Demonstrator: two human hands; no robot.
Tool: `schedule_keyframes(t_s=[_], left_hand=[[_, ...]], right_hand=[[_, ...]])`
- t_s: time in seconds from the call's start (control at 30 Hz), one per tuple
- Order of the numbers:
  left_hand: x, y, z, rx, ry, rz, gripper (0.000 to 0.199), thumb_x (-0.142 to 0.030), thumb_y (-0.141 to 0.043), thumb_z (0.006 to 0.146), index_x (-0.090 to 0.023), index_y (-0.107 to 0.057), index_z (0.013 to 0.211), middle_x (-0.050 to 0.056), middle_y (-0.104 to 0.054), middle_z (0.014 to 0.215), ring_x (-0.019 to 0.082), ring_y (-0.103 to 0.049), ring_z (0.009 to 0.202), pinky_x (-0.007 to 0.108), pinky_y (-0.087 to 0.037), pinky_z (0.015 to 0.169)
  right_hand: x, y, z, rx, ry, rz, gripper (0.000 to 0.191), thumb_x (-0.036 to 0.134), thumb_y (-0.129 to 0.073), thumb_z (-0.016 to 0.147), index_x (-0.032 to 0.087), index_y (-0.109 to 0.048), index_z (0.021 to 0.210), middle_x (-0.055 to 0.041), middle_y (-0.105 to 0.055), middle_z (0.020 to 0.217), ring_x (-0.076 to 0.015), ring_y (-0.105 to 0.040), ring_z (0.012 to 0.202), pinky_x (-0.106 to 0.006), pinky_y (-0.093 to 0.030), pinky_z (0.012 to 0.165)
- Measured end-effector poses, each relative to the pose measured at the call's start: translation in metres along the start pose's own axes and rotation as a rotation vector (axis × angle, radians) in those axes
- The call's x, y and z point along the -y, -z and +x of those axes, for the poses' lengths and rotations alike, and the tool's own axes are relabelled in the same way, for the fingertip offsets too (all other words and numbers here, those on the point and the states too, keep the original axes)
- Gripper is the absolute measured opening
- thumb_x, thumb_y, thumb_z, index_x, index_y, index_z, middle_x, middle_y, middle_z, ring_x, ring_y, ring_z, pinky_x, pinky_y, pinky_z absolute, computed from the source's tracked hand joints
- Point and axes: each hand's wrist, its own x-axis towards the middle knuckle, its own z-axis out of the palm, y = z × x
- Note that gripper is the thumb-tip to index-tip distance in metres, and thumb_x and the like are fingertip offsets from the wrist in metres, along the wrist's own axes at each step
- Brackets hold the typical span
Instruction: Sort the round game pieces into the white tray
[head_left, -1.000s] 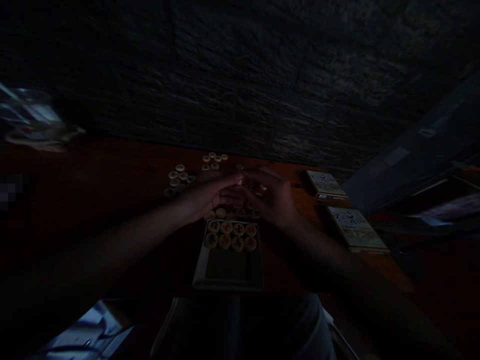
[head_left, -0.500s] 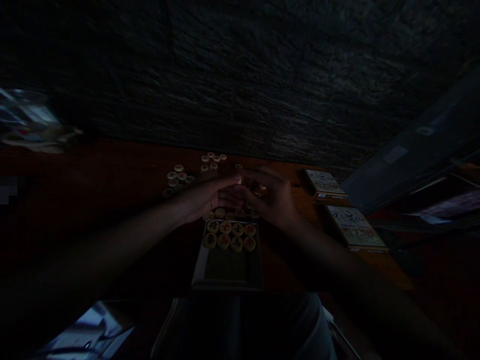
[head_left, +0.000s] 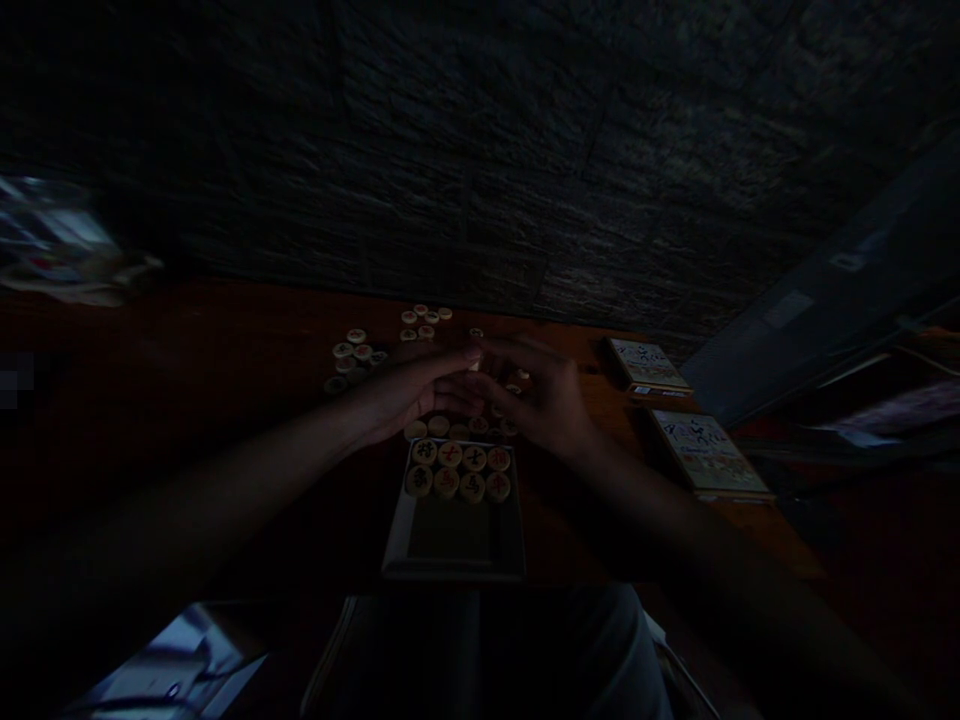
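My left hand (head_left: 416, 392) and my right hand (head_left: 546, 395) meet fingertip to fingertip over the table. Between their thumbs and fingers is a pale round Chinese chess piece (head_left: 475, 366), mostly covered and too dark to read. Just in front of me lies a shallow box (head_left: 450, 530) with two rows of chess pieces (head_left: 448, 484) set face up, in black and red characters. More pieces (head_left: 439, 426) lie in a line beyond its far edge, under my hands. A few others (head_left: 523, 375) are partly hidden behind my right fingers.
Loose chess pieces (head_left: 356, 336) and a further cluster (head_left: 430, 317) lie behind my left hand. Two printed game boxes (head_left: 649, 365) (head_left: 709, 453) rest at the table's right. A dark stone wall (head_left: 450, 180) rises behind the table. Clutter with clear plastic (head_left: 67, 240) stands at far left.
Almost nothing differs. Both hands stay together around the piece with only slight finger movement, and the view has shifted very slightly.
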Motion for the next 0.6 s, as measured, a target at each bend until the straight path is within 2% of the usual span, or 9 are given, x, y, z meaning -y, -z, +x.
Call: schedule_keyframes(t_s=[0.2,0.37,0.6], left_hand=[[0.0008,0.0018,-0.0001,0.011,-0.014,0.028,0.023,-0.035,-0.079,0.084,-0.013,-0.078,0.09,0.01,-0.079,0.084,0.021,-0.076,0.073,0.033,-0.062,0.074],[0.0002,0.0013,0.0001,0.016,0.003,0.028,0.029,-0.042,-0.079,0.084,-0.012,-0.078,0.085,0.011,-0.079,0.081,0.021,-0.076,0.071,0.033,-0.062,0.072],[0.0,0.003,0.0005,0.036,0.011,0.036,0.024,-0.036,-0.081,0.083,-0.013,-0.078,0.089,0.01,-0.079,0.082,0.02,-0.075,0.072,0.031,-0.062,0.071]], right_hand=[[-0.001,-0.0009,-0.0008,0.012,-0.038,0.047,0.03,0.035,-0.07,0.094,0.025,-0.074,0.122,-0.0042,-0.075,0.096,-0.017,-0.067,0.079,-0.031,-0.054,0.071],[-0.0018,-0.0001,-0.0008,-0.004,-0.006,0.009,0.029,0.032,-0.07,0.093,0.026,-0.074,0.121,-0.003,-0.072,0.091,-0.0169,-0.065,0.077,-0.032,-0.054,0.071],[0.0001,-0.0009,0.001,0.0,-0.01,0.077,0.027,0.033,-0.072,0.092,0.022,-0.074,0.117,-0.0039,-0.072,0.09,-0.0159,-0.065,0.075,-0.031,-0.053,0.069]])
